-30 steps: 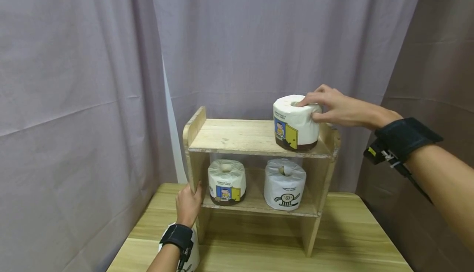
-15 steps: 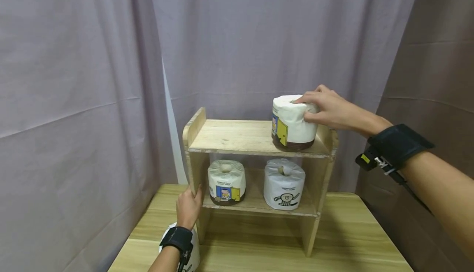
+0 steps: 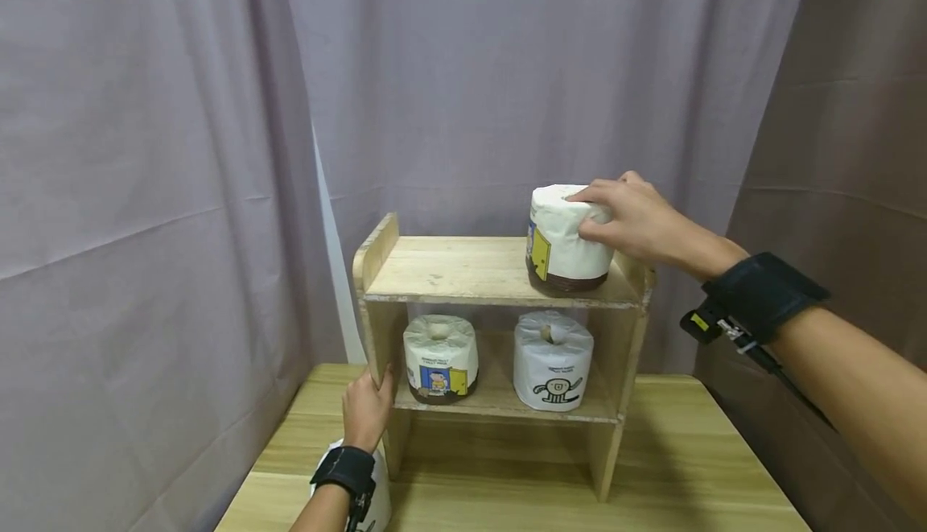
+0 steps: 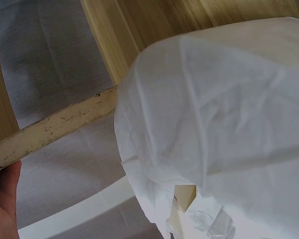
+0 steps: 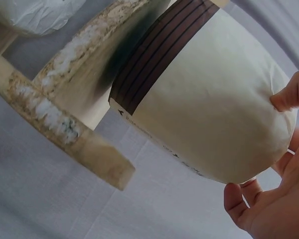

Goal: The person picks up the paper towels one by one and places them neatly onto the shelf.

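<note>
My right hand (image 3: 637, 218) grips a wrapped toilet paper roll (image 3: 577, 246) with a dark brown bottom band, thumb on its side and fingers at its top. The roll stands upright at the right end of the top board of a small wooden shelf (image 3: 463, 266); whether its base fully rests there, I cannot tell. In the right wrist view, the thumb dents the wrapper of the roll (image 5: 204, 94). My left hand (image 3: 368, 410) holds the left side panel of the shelf. In the left wrist view, part of that hand (image 4: 5, 199) shows at the panel's edge (image 4: 55, 124).
On the middle board stand a toilet roll with a cartoon door (image 3: 442, 367) and a white roll with a striped figure (image 3: 554, 371). Another white roll (image 4: 214, 109) is on the wooden table (image 3: 688, 451), beneath my left wrist. Grey curtains (image 3: 471, 73) hang behind.
The right hand has shifted the roll slightly left and turned it, so its printed door has swung toward the left side. The left hand has kept its hold on the panel.
</note>
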`<state>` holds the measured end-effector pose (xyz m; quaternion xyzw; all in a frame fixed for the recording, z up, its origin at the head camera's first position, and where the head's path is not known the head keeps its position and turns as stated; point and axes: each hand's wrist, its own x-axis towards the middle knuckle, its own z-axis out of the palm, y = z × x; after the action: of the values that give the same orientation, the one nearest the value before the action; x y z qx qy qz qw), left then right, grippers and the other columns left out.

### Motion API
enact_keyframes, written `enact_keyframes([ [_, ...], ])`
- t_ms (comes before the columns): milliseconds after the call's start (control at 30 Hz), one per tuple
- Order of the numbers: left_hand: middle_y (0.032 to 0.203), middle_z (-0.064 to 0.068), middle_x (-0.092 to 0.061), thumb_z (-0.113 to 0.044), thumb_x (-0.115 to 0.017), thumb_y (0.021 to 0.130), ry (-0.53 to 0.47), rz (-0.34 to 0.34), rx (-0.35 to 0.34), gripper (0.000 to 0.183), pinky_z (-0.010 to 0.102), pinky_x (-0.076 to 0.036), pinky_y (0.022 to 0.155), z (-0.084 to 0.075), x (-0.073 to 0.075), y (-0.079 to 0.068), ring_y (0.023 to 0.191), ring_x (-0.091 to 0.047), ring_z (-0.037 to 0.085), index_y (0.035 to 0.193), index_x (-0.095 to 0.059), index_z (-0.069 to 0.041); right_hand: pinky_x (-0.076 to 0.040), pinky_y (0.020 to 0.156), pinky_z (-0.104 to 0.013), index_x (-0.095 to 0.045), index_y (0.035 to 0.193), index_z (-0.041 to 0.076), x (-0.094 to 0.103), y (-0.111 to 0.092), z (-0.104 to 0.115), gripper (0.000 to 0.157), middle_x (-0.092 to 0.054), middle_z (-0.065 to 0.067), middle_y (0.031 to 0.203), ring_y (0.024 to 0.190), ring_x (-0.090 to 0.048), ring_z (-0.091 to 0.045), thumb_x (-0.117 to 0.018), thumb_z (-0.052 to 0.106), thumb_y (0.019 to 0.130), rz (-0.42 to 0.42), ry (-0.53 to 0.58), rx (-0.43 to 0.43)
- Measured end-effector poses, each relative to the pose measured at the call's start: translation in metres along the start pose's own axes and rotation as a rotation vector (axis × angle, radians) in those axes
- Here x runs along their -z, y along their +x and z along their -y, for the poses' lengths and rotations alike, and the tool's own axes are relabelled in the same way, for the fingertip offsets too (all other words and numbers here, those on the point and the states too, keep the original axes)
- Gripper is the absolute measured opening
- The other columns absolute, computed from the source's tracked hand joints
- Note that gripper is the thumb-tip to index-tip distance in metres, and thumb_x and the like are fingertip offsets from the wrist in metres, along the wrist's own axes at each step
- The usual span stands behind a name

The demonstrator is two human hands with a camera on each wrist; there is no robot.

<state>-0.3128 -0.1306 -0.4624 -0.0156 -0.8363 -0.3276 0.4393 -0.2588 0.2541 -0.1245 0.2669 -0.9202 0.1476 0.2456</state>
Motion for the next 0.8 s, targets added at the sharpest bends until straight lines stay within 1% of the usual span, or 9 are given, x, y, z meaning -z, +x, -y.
enact_keyframes([
  [200,0.062,0.012,-0.064,-0.028,-0.066,0.09,0.014,-0.017,-0.013,0.025,0.052,-0.042,0.051,0.005,0.006,0.002,0.057,-0.061,0.038,0.073,-0.06,-0.012,-0.03,0.08,-0.047,-0.065,0.125,0.006,-0.004,0.002,0.007,0.043,-0.064,-0.015,0.121,0.091,-0.043,-0.031,-0.061,0.019,0.084,-0.04,-0.045,0.021],
  [300,0.064,0.013,-0.065,-0.028,-0.066,0.09,0.013,-0.022,-0.028,0.023,0.052,-0.043,0.051,0.005,0.007,0.004,0.058,-0.062,0.038,0.076,-0.062,-0.011,-0.031,0.081,-0.049,-0.063,0.127,0.005,-0.005,0.001,0.011,0.045,-0.062,-0.016,0.124,0.093,-0.043,-0.033,-0.059,0.021,0.085,-0.049,-0.074,0.015],
  [433,0.068,0.015,-0.067,-0.028,-0.066,0.091,0.009,-0.023,-0.048,0.022,0.054,-0.044,0.053,0.004,0.006,0.005,0.061,-0.064,0.04,0.082,-0.066,-0.008,-0.031,0.081,-0.049,-0.062,0.128,0.005,-0.005,0.001,0.014,0.046,-0.061,-0.017,0.126,0.095,-0.043,-0.034,-0.059,0.022,0.085,-0.042,-0.096,0.0],
  [600,0.066,0.016,-0.066,-0.026,-0.067,0.089,0.018,-0.044,-0.051,0.021,0.054,-0.044,0.052,0.001,0.004,0.004,0.06,-0.063,0.041,0.08,-0.065,-0.007,-0.032,0.081,-0.049,-0.061,0.129,0.004,-0.007,0.002,0.017,0.049,-0.061,-0.017,0.124,0.095,-0.044,-0.034,-0.06,0.024,0.085,-0.023,-0.097,-0.019],
  [800,0.07,0.017,-0.067,-0.028,-0.065,0.091,0.025,-0.022,-0.063,0.023,0.054,-0.045,0.054,-0.003,0.002,0.001,0.063,-0.064,0.041,0.085,-0.067,-0.006,-0.033,0.077,-0.046,-0.062,0.127,0.0,-0.01,0.001,0.018,0.048,-0.062,-0.02,0.124,0.09,-0.044,-0.033,-0.061,0.024,0.085,-0.032,-0.11,-0.032],
])
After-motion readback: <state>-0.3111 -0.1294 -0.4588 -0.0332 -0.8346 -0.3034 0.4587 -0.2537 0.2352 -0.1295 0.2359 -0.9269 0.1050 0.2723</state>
